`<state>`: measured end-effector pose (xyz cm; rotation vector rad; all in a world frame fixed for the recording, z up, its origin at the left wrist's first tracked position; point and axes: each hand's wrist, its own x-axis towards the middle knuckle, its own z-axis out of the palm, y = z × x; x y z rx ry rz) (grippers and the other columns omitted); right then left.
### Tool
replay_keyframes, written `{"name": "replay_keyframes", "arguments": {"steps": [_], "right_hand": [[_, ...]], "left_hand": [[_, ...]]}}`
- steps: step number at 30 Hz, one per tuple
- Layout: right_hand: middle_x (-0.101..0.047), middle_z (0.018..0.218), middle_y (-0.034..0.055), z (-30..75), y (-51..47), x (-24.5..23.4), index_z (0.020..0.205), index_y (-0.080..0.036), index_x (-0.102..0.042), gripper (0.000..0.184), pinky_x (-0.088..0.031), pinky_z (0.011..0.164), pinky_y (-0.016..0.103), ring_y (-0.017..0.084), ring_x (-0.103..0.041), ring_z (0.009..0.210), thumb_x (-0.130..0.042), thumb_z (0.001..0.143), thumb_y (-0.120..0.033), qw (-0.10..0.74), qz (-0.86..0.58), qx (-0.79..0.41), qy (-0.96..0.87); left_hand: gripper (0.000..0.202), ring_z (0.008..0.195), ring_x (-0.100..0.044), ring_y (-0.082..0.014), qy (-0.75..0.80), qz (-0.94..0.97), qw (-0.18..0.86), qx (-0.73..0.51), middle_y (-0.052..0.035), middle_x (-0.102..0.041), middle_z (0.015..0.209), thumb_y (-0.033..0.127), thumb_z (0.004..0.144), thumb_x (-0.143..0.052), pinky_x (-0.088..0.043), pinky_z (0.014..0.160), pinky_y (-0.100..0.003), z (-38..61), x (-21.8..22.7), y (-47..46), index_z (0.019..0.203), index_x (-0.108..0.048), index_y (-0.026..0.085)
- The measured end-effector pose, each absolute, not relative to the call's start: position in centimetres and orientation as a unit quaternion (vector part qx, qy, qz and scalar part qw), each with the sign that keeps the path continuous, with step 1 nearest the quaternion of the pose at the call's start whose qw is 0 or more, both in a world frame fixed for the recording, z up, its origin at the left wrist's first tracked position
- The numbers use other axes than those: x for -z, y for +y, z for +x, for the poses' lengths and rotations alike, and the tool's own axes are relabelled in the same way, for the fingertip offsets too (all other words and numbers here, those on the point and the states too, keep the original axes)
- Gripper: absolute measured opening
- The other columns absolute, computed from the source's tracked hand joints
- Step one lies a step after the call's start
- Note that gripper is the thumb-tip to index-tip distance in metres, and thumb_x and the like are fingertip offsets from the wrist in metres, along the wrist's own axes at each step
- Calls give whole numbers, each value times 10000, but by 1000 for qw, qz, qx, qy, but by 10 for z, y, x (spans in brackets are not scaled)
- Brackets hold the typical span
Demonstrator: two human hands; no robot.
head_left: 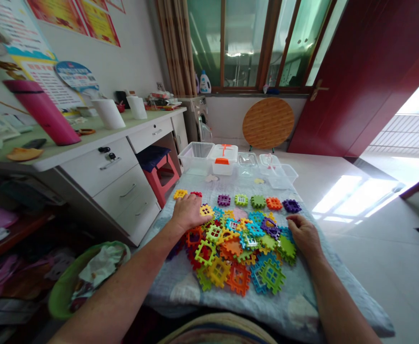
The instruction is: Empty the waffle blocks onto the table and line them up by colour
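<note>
A heap of colourful square interlocking plastic tiles [238,248] lies on a cloth-covered table [303,306]. Behind it runs a row of single tiles: yellow [180,194], red, purple [224,200], green [241,199], green, orange [274,203], purple [291,206]. My left hand [188,211] rests palm down at the heap's left edge, fingers curled over a yellow tile [206,210]. My right hand [304,234] lies at the heap's right edge, fingers curled against a green tile [286,247]; what it grips, if anything, is hidden.
Clear plastic boxes [196,154] and a white box with an orange handle [224,157] stand at the table's far end. A desk with drawers [112,177] and a red stool [161,177] are at the left. A green basket [69,282] sits near my left arm.
</note>
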<state>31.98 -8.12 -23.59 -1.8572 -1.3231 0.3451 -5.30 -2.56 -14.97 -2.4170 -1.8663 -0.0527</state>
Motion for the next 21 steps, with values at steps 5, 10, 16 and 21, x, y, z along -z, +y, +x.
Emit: {"name": "replay_keyframes", "arguments": {"steps": [5,10,16,21], "right_hand": [[-584,595,9,320,-81,236,830,-194,-679,370,-389,571,308,182,-511,555,-480,703,-478,410,-733,-136,-526],[-574,581,5,320,-82,236,827,-192,-679,373,-384,559,305,179,-503,543,-480,700,-480,412,-733,-140,-523],[-575,574,1,319,-82,235,828,-194,-682,376,-385,550,303,178,-512,534,-477,709,-485,405,-735,-134,-526],[-583,571,2,319,-83,235,834,-194,-688,385,-394,554,306,183,-525,533,-472,713,-489,396,-739,-128,-530]], "left_hand": [[623,1072,-560,-350,-614,-787,56,23,-174,-650,1110,663,709,-620,-407,874,-440,-46,155,-26,1056,-645,146],[487,1060,-563,-344,-600,-798,54,9,-161,-658,1073,576,738,-601,-411,883,-441,-42,155,-23,960,-699,154],[400,1006,-586,-323,-602,-797,43,18,-136,-678,986,519,674,-652,-430,849,-414,-44,157,-18,870,-721,177],[364,931,-603,-284,-587,-806,30,75,-102,-687,912,490,625,-697,-440,850,-387,-54,154,-14,831,-714,191]]}}
